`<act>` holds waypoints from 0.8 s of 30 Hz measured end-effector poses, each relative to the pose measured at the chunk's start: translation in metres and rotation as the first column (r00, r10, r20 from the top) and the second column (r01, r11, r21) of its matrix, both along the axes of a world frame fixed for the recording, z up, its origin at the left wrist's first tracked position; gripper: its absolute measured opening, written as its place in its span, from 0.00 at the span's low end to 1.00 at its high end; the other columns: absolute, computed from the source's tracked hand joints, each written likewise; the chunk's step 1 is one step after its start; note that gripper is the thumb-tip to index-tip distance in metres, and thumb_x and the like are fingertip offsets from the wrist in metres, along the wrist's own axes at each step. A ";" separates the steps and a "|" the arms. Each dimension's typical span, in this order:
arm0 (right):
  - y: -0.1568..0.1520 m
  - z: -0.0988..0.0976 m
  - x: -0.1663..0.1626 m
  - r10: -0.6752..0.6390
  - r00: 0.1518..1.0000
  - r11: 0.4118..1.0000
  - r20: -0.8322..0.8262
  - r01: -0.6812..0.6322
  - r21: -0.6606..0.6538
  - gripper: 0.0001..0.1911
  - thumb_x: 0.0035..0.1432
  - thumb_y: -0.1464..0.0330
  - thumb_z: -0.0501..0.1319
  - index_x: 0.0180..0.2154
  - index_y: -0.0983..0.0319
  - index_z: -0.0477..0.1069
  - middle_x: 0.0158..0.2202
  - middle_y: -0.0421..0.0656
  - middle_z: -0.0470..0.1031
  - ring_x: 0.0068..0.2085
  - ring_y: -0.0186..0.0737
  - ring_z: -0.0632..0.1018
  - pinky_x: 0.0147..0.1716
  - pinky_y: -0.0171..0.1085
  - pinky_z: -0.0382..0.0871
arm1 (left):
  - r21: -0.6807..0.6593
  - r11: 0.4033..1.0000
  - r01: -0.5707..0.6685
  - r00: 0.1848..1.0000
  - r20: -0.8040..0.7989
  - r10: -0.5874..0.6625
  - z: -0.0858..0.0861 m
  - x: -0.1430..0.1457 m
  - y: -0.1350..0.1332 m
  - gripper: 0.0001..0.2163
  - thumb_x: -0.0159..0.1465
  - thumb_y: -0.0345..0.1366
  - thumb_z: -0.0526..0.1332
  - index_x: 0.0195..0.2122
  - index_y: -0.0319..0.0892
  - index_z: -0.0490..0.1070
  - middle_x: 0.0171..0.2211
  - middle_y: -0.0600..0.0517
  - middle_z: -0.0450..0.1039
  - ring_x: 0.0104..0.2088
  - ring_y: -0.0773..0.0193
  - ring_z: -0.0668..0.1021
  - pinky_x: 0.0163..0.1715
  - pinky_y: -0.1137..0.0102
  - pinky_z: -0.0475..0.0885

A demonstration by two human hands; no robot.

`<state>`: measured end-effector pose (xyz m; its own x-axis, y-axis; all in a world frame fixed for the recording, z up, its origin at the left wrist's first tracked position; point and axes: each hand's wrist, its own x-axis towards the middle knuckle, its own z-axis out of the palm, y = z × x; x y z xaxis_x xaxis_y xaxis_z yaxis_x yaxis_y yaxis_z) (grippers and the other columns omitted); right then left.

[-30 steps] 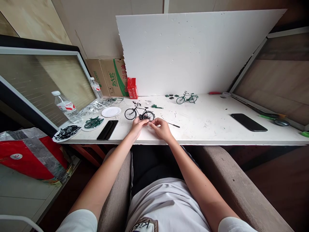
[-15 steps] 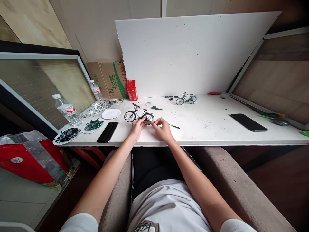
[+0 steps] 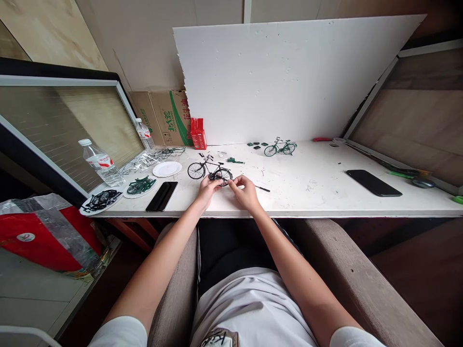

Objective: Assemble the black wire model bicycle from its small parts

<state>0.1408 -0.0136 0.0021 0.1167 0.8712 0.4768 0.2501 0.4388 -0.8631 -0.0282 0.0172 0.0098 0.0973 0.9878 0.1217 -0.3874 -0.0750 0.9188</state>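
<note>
A black model bicycle [image 3: 196, 170] is upright near the table's front edge, its handlebar toward the left. My left hand [image 3: 207, 190] grips it low at the middle of the frame, thumb pressed near the pedals. At the rear wheel, my right hand [image 3: 245, 192] is closed in a pinch; its fingertips touch the wheel's right side, and any small part between them is too tiny to make out. Right of that hand lies a thin dark tool [image 3: 263, 188]. Behind the bicycle are a green piece [image 3: 235, 160] and small black bits.
A green model bicycle [image 3: 280, 147] stands at the back. Left are plates of black parts [image 3: 103, 200] and green parts [image 3: 140, 185], a white plate [image 3: 167, 168], a phone [image 3: 161, 196] and a water bottle [image 3: 103, 165]. Another phone [image 3: 374, 183] lies right. A white board [image 3: 289, 77] leans behind.
The bicycle has turned slightly in my hands, its rear wheel now seen more at an angle. My right fingers have stayed at the rear wheel.
</note>
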 end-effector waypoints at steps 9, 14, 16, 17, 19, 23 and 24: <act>0.000 0.000 -0.001 -0.013 1.000 1.000 -0.019 0.013 -0.001 0.24 0.62 0.44 0.67 0.33 0.57 0.68 0.35 0.44 0.76 0.38 0.45 0.77 0.44 0.44 0.73 | 0.020 1.000 0.016 0.999 -0.052 -0.015 -0.002 -0.001 0.001 0.20 0.52 0.39 0.79 0.43 0.43 0.77 0.41 0.47 0.83 0.47 0.52 0.83 0.52 0.59 0.73; -0.002 0.003 -0.002 0.025 1.000 1.000 0.005 -0.025 0.004 0.23 0.63 0.45 0.67 0.31 0.57 0.67 0.33 0.43 0.75 0.37 0.44 0.76 0.43 0.43 0.72 | 0.040 0.999 0.007 0.999 -0.049 -0.005 -0.002 0.000 0.000 0.22 0.51 0.40 0.80 0.44 0.43 0.76 0.43 0.47 0.83 0.45 0.54 0.83 0.49 0.61 0.74; -0.004 0.004 -0.002 0.046 0.998 0.999 0.031 -0.046 -0.004 0.24 0.63 0.46 0.66 0.29 0.57 0.67 0.31 0.43 0.74 0.36 0.44 0.75 0.43 0.43 0.71 | 0.040 0.999 -0.009 0.999 -0.040 0.011 0.000 0.001 -0.002 0.22 0.50 0.40 0.80 0.44 0.43 0.76 0.42 0.48 0.82 0.44 0.56 0.82 0.47 0.63 0.74; -0.004 0.005 -0.002 0.053 0.998 0.999 0.042 -0.053 -0.009 0.24 0.64 0.46 0.66 0.29 0.57 0.67 0.31 0.42 0.74 0.36 0.43 0.75 0.43 0.43 0.71 | 0.040 0.999 -0.016 0.999 -0.039 0.018 0.001 0.001 -0.002 0.23 0.50 0.39 0.80 0.43 0.43 0.75 0.42 0.49 0.82 0.43 0.57 0.82 0.46 0.63 0.74; -0.005 0.005 -0.002 0.060 0.997 0.998 0.051 -0.060 -0.012 0.23 0.64 0.47 0.66 0.29 0.57 0.67 0.31 0.42 0.74 0.36 0.43 0.75 0.42 0.42 0.71 | 0.039 0.999 -0.024 0.999 -0.039 0.025 0.003 0.002 -0.003 0.23 0.49 0.39 0.80 0.43 0.43 0.75 0.41 0.50 0.81 0.42 0.58 0.82 0.45 0.65 0.73; -0.006 0.006 -0.002 0.073 0.995 0.997 0.063 -0.072 -0.017 0.22 0.64 0.48 0.66 0.29 0.57 0.68 0.31 0.41 0.75 0.36 0.42 0.75 0.42 0.41 0.70 | 0.046 0.998 -0.032 0.999 -0.036 0.034 0.002 0.002 -0.003 0.23 0.48 0.39 0.80 0.42 0.43 0.73 0.39 0.51 0.80 0.39 0.60 0.81 0.43 0.66 0.73; -0.007 0.007 -0.002 0.075 0.995 0.997 0.068 -0.074 -0.019 0.22 0.64 0.48 0.66 0.29 0.57 0.68 0.31 0.41 0.75 0.36 0.42 0.75 0.43 0.41 0.70 | 0.048 0.998 -0.036 0.999 -0.039 0.038 0.002 0.002 -0.003 0.23 0.48 0.39 0.80 0.42 0.43 0.73 0.38 0.51 0.80 0.39 0.60 0.81 0.43 0.66 0.73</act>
<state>0.1391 -0.0201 0.0086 0.0189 0.8841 0.4668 0.2763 0.4441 -0.8523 -0.0259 0.0146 0.0115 0.0664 0.9841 0.1648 -0.3469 -0.1320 0.9285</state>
